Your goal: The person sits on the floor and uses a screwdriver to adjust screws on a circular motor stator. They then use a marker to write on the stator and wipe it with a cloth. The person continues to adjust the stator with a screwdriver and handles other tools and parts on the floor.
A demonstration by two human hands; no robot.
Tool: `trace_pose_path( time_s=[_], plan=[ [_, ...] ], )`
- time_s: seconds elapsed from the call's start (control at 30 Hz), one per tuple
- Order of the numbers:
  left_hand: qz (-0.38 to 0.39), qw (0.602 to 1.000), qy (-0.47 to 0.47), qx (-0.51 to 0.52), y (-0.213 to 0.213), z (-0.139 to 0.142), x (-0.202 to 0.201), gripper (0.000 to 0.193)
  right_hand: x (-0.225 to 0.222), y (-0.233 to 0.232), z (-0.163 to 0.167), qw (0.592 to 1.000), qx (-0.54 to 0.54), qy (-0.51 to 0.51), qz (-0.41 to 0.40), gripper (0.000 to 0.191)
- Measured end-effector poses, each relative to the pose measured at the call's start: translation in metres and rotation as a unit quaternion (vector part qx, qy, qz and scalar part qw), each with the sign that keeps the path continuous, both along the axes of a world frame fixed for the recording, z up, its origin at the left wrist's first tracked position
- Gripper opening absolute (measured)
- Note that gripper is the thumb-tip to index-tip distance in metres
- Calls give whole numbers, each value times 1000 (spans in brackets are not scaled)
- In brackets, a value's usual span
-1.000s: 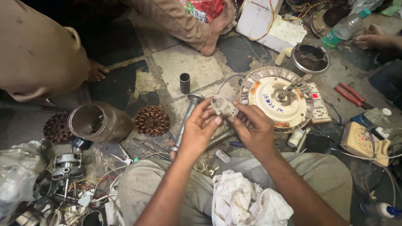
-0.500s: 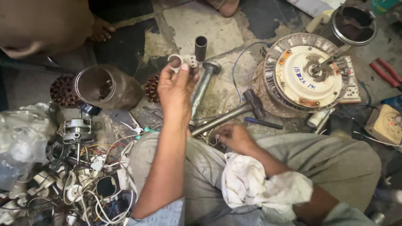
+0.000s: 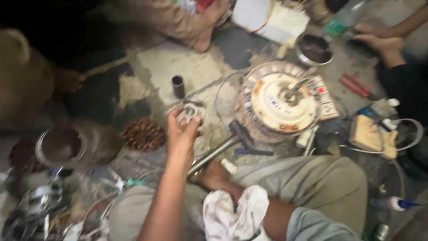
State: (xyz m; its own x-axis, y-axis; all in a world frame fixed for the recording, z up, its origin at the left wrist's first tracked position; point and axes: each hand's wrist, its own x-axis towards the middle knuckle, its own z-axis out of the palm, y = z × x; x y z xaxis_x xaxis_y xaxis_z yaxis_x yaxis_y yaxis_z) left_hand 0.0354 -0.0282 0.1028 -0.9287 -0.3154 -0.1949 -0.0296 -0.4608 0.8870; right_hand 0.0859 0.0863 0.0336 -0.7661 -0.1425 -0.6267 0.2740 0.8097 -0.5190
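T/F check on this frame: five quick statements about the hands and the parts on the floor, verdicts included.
1. The left hand holds a small metal part up off the floor. True.
2. The right hand grips the hammer's head. False: it rests low at the handle end of the hammer, near the person's lap.
3. The round fan motor lies to the right of the hammer. True.
4. The red-handled pliers lie in the person's lap. False: they lie on the floor right of the motor; a white cloth is on the lap.
5. A small dark tube stands on the floor beyond the left hand. True.
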Motion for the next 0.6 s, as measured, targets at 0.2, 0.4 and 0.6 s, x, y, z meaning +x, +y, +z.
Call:
trace_pose_path(
  time_s=[0.2,0.4,0.6],
  plan=[
    [-53,995,55,57,-2,-10,-6,51,-1,6,3,1000,3,3,28,66],
    [-22,999,2,39,5,-33,-9,28,2,5,-17,999,4,37,26,59],
    [195,978,57,-39,-36,-21,-9,17,0,0,-33,992,71,55,87,57]
  ],
)
